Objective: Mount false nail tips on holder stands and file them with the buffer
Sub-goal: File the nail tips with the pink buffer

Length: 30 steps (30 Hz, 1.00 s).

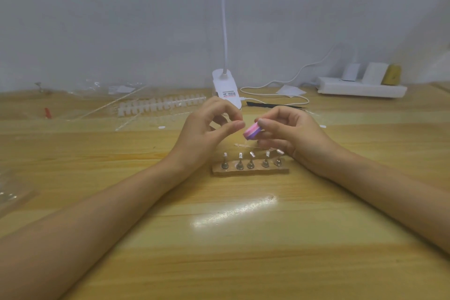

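Note:
My right hand [289, 133] grips a small pink and purple buffer block [252, 132] between thumb and fingers, above the table. My left hand [209, 129] is raised beside it, thumb and forefinger pinched together just left of the buffer, on what looks like a small clear nail tip that is too faint to make out. Below both hands, several metal holder stands [250, 162] stand in a row on a flat base [250, 171]. A white strip of nail tips [160, 105] lies further back on the left.
A white clip lamp [226, 90] stands behind my hands, its cord running right to a power strip [360, 89]. A black tool [275, 105] lies beside the lamp. Clear plastic bags [107, 95] and a red item [47, 112] lie at the back left. A clear strip [243, 145] lies behind the stands.

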{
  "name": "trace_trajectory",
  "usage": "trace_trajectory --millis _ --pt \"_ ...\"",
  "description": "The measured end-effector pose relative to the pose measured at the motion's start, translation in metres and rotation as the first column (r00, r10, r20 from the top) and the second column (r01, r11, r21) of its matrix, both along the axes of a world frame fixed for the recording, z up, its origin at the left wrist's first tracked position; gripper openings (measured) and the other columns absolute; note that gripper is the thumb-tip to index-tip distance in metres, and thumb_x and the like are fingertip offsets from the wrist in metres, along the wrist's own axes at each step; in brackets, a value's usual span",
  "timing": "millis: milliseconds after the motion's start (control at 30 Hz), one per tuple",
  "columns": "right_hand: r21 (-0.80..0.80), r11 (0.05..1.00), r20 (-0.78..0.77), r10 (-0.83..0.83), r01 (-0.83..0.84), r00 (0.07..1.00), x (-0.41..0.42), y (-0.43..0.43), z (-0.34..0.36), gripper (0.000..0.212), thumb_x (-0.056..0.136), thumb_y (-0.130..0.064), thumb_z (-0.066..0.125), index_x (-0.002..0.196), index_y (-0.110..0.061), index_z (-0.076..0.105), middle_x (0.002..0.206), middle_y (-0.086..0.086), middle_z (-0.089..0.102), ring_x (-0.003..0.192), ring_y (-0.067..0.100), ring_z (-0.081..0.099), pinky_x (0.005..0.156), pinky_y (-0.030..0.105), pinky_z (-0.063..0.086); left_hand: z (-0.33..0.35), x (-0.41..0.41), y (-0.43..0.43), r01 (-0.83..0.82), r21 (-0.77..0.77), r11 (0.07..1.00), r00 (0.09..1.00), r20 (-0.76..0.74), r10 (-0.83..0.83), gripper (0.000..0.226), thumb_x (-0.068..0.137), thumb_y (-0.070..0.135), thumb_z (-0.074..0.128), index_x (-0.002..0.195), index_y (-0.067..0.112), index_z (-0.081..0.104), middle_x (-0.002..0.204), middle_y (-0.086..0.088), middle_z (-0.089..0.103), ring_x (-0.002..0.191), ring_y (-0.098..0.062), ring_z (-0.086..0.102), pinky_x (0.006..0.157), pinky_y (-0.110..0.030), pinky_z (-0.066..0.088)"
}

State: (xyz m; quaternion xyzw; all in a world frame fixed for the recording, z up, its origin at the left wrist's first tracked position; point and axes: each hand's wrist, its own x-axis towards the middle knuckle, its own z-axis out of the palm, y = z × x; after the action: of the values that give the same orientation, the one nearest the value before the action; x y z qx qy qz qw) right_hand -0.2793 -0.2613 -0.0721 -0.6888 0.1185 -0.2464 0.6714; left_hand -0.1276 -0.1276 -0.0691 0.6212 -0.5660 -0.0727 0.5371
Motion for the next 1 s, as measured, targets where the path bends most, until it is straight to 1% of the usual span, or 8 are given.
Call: trace_trajectory --millis 233,333,467,567,700,800,933,1000 --pt "0.018 1.0 0.017 -0.011 0.011 1.0 0.0007 -0.0004 -0.0009 0.023 0.081 -0.018 0.073 0.096 -0.002 0.064 0.098 0.021 0.075 0.094 0.032 0.073 0.074 0.03 0.059 -0.0005 0.0004 -0.0004 -0.005 -0.002 1.0 1.0 -0.026 0.005 0.012 0.087 0.021 0.073 0.078 0.023 0.065 0.091 0.017 0.059 0.082 -0.008 0.06 0.067 -0.011 0.041" --pt "-0.091 0.993 -0.032 0.065 -0.068 0.997 0.0006 0.002 -0.0005 0.019 0.083 -0.017 0.072 0.094 -0.004 0.065 0.096 0.017 0.076 0.092 0.029 0.075 0.075 0.029 0.059 -0.0008 0.0006 -0.0006 -0.01 0.002 1.0 1.0 -0.026 0.01 0.011 0.087 0.019 0.073 0.078 0.02 0.066 0.092 0.014 0.059 0.083 -0.011 0.061 0.067 -0.011 0.04" --pt "0.011 1.0 0.018 -0.019 0.018 1.0 -0.0001 0.0001 -0.0007 0.02 0.084 -0.014 0.07 0.097 -0.001 0.062 0.1 0.023 0.074 0.095 0.033 0.073 0.08 0.039 0.06 -0.0003 -0.0009 -0.0007 0.011 -0.007 1.0 0.999 -0.041 -0.011 0.015 0.088 0.017 0.072 0.076 0.023 0.064 0.09 0.012 0.06 0.08 -0.002 0.059 0.069 -0.006 0.039" --pt "-0.116 0.992 -0.05 0.045 -0.05 0.998 0.0007 0.0024 -0.0005 0.01 0.089 -0.009 0.069 0.094 -0.002 0.063 0.097 0.02 0.075 0.093 0.032 0.074 0.077 0.033 0.06 0.0003 -0.0009 -0.0006 0.017 -0.014 1.0 0.999 -0.034 -0.017 0.015 0.087 0.014 0.072 0.076 0.021 0.064 0.09 0.009 0.06 0.079 -0.001 0.059 0.069 -0.006 0.04" --pt "0.025 0.999 0.018 -0.031 0.031 0.999 -0.0003 0.0 0.0003 0.018 0.085 -0.013 0.069 0.097 -0.001 0.062 0.098 0.02 0.075 0.093 0.031 0.074 0.075 0.032 0.06 -0.0008 -0.0009 -0.0018 0.028 -0.005 1.0 0.998 -0.053 -0.028 0.015 0.087 0.014 0.073 0.076 0.02 0.065 0.089 0.009 0.062 0.079 -0.006 0.06 0.067 -0.009 0.04" --pt "-0.1 0.994 -0.041 0.05 -0.054 0.998 0.0011 0.0027 -0.0004 0.012 0.087 -0.01 0.07 0.094 -0.002 0.064 0.094 0.017 0.075 0.091 0.029 0.075 0.074 0.029 0.059 -0.0009 -0.0004 -0.0015 0.026 -0.02 0.999 0.999 -0.039 -0.027 0.014 0.087 0.014 0.072 0.076 0.019 0.065 0.089 0.009 0.061 0.079 -0.006 0.06 0.067 -0.009 0.04" --pt "0.052 0.997 0.029 -0.052 0.05 0.998 0.0 -0.0011 0.0006 0.018 0.087 -0.015 0.067 0.098 -0.001 0.061 0.099 0.021 0.074 0.094 0.032 0.073 0.077 0.032 0.061 -0.0006 -0.0014 -0.002 0.038 -0.01 0.999 0.999 -0.007 -0.038 0.013 0.087 0.015 0.072 0.078 0.019 0.065 0.09 0.008 0.061 0.081 -0.006 0.061 0.067 -0.009 0.041" --pt "-0.03 1.0 -0.019 -0.006 0.006 1.0 0.0001 0.0005 0.0012 0.012 0.088 -0.011 0.068 0.094 -0.003 0.062 0.095 0.019 0.075 0.091 0.03 0.074 0.075 0.031 0.061 -0.0003 -0.0008 -0.0017 0.022 -0.024 0.999 1.0 -0.011 -0.023 0.014 0.087 0.013 0.071 0.077 0.02 0.064 0.089 0.01 0.061 0.08 -0.002 0.06 0.067 -0.007 0.04"
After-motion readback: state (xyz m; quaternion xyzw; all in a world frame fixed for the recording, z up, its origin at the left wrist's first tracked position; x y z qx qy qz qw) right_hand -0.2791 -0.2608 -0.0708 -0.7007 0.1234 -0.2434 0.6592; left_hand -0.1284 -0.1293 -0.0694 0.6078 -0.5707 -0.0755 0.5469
